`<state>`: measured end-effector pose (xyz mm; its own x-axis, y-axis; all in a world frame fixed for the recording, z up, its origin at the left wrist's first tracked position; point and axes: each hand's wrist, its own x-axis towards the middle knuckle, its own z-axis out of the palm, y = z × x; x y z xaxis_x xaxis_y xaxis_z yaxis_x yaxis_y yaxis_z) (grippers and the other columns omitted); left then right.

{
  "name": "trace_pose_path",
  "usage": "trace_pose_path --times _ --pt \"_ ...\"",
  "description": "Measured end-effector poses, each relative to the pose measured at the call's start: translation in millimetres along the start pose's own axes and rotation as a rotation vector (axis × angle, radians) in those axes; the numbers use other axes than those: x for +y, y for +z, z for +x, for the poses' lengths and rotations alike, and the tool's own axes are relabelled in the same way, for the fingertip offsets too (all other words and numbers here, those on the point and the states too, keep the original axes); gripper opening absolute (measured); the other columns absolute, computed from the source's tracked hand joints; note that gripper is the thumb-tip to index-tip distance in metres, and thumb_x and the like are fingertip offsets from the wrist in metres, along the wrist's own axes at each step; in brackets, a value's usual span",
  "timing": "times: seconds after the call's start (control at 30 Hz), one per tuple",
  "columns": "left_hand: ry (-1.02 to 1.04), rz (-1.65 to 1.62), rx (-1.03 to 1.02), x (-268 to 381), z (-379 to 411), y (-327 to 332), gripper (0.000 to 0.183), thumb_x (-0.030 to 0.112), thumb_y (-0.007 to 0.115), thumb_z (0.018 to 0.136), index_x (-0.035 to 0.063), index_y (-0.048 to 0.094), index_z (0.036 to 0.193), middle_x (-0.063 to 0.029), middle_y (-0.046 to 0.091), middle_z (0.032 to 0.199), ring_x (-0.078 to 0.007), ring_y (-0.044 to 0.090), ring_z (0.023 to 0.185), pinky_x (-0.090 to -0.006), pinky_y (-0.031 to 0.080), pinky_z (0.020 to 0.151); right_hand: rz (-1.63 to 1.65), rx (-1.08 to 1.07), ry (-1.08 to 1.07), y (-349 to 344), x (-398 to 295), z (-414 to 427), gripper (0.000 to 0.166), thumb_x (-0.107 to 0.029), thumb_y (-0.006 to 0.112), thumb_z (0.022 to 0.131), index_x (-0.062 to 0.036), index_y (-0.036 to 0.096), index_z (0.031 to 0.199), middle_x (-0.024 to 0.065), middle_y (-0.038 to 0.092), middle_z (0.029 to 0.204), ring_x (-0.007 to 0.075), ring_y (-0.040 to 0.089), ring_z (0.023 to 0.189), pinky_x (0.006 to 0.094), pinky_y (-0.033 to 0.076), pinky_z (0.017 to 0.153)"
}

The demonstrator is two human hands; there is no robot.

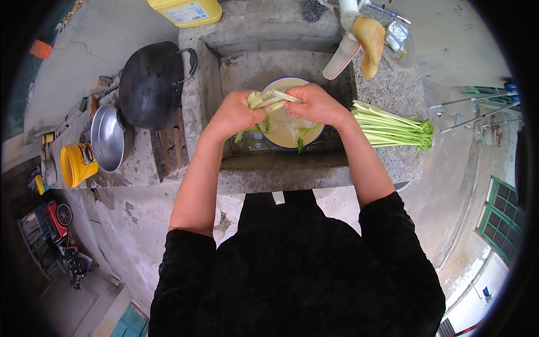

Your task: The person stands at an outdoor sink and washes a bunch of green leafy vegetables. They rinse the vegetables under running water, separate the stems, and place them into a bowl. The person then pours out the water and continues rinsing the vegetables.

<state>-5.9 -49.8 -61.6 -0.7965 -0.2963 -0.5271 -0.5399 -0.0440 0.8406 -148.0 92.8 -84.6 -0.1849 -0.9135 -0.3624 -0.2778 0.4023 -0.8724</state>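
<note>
My left hand (pixel 238 110) grips a small bunch of pale green celery stalks (pixel 271 100) above a blue-rimmed basin (pixel 280 130) inside a concrete sink (pixel 278 164). Fingers of my right hand (pixel 313 105) are closed on the other end of the same stalks. Leafy bits hang below my left hand. The basin appears to hold water, with a few green leaves (pixel 300 143) at its near edge. A larger pile of celery (pixel 389 125) lies on the granite counter to the right of the sink.
Left of the sink stand a black wok (pixel 149 86), a metal bowl (pixel 107 138) and a yellow bucket (pixel 76 164). A yellow jug (pixel 189 12) sits at the back left. A tap with a cloth-like sleeve (pixel 342 57) and a brownish-yellow gourd-shaped object (pixel 369 44) are at the back right.
</note>
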Motion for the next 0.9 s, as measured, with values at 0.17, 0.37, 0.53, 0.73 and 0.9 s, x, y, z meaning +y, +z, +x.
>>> trace_pose_path --times 0.17,0.37,0.53,0.73,0.9 --pt "0.011 -0.020 -0.123 -3 -4 -10 0.015 0.002 0.059 0.064 -0.0003 0.059 0.079 -0.0007 0.054 0.061 -0.0050 0.043 0.048 -0.0205 0.035 0.044 -0.114 -0.037 -0.141 13 6 -6 0.020 -0.015 0.048 0.079 -0.0001 0.054 0.090 0.0119 0.056 0.070 0.0197 0.052 0.065 0.0320 0.042 0.062" --pt "0.017 -0.060 -0.129 -2 -12 -9 0.014 0.001 0.058 0.064 -0.0001 0.060 0.078 -0.0004 0.054 0.059 -0.0050 0.043 0.048 -0.0200 0.034 0.044 0.091 0.091 -0.138 28 3 -13 0.017 -0.013 0.041 0.082 -0.0010 0.050 0.089 0.0081 0.052 0.073 0.0158 0.048 0.064 0.0287 0.040 0.059" --pt "0.054 -0.093 -0.084 1 -17 -3 0.013 0.002 0.058 0.065 0.0002 0.060 0.077 -0.0002 0.054 0.060 -0.0051 0.044 0.049 -0.0200 0.035 0.046 0.809 0.088 0.159 37 -4 -21 0.014 -0.013 0.039 0.080 -0.0033 0.046 0.086 0.0002 0.039 0.063 0.0076 0.034 0.053 0.0213 0.025 0.042" --pt "0.076 -0.144 -0.111 3 -29 0 0.011 0.002 0.058 0.066 0.0008 0.059 0.077 0.0002 0.053 0.061 -0.0051 0.043 0.050 -0.0196 0.034 0.044 1.165 -0.031 0.155 38 -21 -39 0.005 -0.008 0.035 0.076 -0.0069 0.040 0.074 -0.0012 0.032 0.060 0.0055 0.027 0.051 0.0188 0.020 0.038" --pt "0.073 -0.186 -0.195 5 -39 -4 0.011 0.003 0.059 0.067 0.0008 0.057 0.078 0.0008 0.050 0.059 -0.0046 0.041 0.048 -0.0196 0.032 0.043 1.332 -0.201 0.126 45 -28 -53 0.007 -0.010 0.036 0.075 -0.0082 0.038 0.069 -0.0010 0.030 0.059 0.0057 0.027 0.050 0.0171 0.020 0.036"
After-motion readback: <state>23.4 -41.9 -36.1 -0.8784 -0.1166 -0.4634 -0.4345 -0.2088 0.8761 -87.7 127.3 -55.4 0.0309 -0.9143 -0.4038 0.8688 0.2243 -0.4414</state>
